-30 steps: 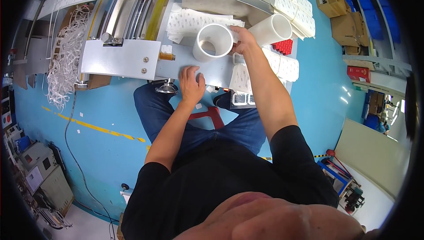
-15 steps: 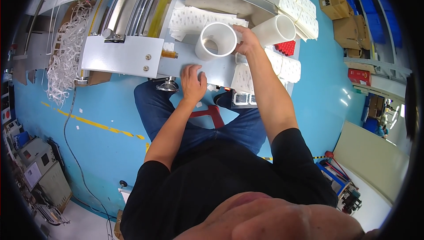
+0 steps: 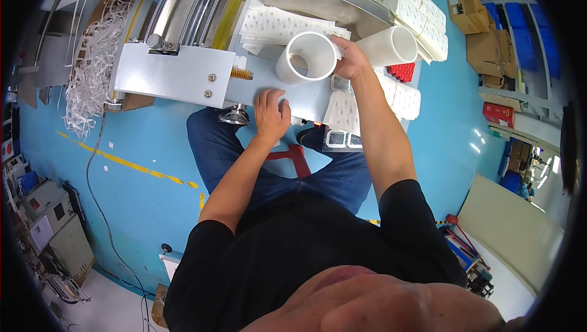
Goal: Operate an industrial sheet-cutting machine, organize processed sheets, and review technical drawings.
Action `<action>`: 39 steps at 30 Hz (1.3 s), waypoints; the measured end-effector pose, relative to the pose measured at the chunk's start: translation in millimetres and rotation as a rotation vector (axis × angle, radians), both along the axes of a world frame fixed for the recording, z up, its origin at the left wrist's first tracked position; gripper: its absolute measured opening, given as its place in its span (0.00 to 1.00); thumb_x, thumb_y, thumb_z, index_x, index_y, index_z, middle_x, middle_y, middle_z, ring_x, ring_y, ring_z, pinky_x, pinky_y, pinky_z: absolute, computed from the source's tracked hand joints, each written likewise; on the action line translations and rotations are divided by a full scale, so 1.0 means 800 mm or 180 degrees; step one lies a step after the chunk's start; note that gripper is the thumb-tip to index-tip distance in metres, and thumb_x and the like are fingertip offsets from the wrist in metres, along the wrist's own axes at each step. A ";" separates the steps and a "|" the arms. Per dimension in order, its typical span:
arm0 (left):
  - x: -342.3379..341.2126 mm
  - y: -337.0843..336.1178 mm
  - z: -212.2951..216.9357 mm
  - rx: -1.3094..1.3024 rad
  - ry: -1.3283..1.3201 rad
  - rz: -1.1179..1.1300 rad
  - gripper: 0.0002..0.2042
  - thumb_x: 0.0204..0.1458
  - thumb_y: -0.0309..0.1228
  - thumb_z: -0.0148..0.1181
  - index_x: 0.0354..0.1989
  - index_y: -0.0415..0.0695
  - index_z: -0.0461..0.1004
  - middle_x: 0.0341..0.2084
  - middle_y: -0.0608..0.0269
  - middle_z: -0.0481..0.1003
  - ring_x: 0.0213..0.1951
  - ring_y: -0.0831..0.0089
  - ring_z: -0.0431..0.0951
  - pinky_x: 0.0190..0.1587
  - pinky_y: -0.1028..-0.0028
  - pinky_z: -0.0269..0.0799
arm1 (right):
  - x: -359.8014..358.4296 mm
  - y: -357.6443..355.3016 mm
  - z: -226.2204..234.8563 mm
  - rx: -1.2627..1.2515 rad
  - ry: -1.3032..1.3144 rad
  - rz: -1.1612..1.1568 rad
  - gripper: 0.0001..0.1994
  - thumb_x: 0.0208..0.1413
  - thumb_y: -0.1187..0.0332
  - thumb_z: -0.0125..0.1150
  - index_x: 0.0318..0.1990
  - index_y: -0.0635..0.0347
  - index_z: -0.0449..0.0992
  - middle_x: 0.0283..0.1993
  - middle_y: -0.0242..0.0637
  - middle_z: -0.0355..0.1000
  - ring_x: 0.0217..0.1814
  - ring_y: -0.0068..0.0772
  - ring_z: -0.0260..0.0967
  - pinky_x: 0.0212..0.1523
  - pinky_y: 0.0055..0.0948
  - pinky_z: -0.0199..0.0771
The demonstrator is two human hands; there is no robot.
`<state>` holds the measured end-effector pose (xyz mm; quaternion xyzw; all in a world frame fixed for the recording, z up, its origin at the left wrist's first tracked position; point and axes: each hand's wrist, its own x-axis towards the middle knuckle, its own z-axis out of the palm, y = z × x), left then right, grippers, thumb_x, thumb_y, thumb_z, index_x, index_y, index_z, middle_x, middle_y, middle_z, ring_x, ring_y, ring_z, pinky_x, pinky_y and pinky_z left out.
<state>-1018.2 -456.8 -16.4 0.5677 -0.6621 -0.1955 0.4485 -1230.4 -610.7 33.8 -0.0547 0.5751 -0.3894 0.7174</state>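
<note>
On the grey machine bed (image 3: 306, 107) stands a wide white tube (image 3: 307, 57), its open end facing up. My right hand (image 3: 351, 60) is curved against the tube's right side, its fingers beyond the wall and partly hidden. Just right of that hand lies a second white tube (image 3: 391, 46), tilted with its opening toward the right. My left hand (image 3: 271, 115) rests at the bed's near edge, fingers stretched out and holding nothing. White printed sheets (image 3: 284, 24) lie behind the upright tube. More sheets (image 3: 342, 114) and clear-windowed white frames (image 3: 342, 139) lie beside my right forearm.
A white machine block (image 3: 171, 75) with rollers (image 3: 199, 14) stands on the left, near a heap of white strip waste (image 3: 101, 63). Bundled white sheets (image 3: 413, 14) and a red ridged piece (image 3: 401, 73) are at the right. A red stool (image 3: 298, 159) shows between my legs.
The whole view has shifted slightly, placing the bench a little farther right in the picture. Both hands and the tubes keep nearly the same places relative to the bench.
</note>
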 end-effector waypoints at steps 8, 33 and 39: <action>-0.001 0.000 0.000 -0.0022 -0.0026 0.0014 0.13 0.43 0.24 0.57 0.40 0.40 0.69 0.37 0.51 0.70 0.41 0.51 0.70 0.45 0.59 0.65 | 0.013 0.004 0.003 -0.0183 0.0285 -0.0166 0.20 0.53 0.65 0.60 0.53 0.62 0.69 0.53 0.47 0.67 0.53 0.47 0.67 0.54 0.50 0.69; 0.001 0.001 0.001 0.0034 0.0010 -0.0001 0.13 0.44 0.24 0.57 0.40 0.40 0.69 0.37 0.51 0.70 0.41 0.51 0.69 0.46 0.59 0.64 | 0.009 -0.004 -0.005 -0.0041 0.0339 -0.0178 0.19 0.51 0.71 0.63 0.50 0.61 0.69 0.47 0.38 0.70 0.48 0.37 0.70 0.46 0.40 0.74; 0.000 0.001 0.001 0.0013 -0.0010 -0.0002 0.13 0.44 0.24 0.57 0.40 0.40 0.69 0.37 0.51 0.70 0.41 0.51 0.69 0.46 0.59 0.64 | 0.013 -0.001 -0.004 -0.0578 0.0591 0.0018 0.19 0.55 0.67 0.56 0.53 0.66 0.70 0.55 0.49 0.66 0.53 0.46 0.67 0.52 0.43 0.72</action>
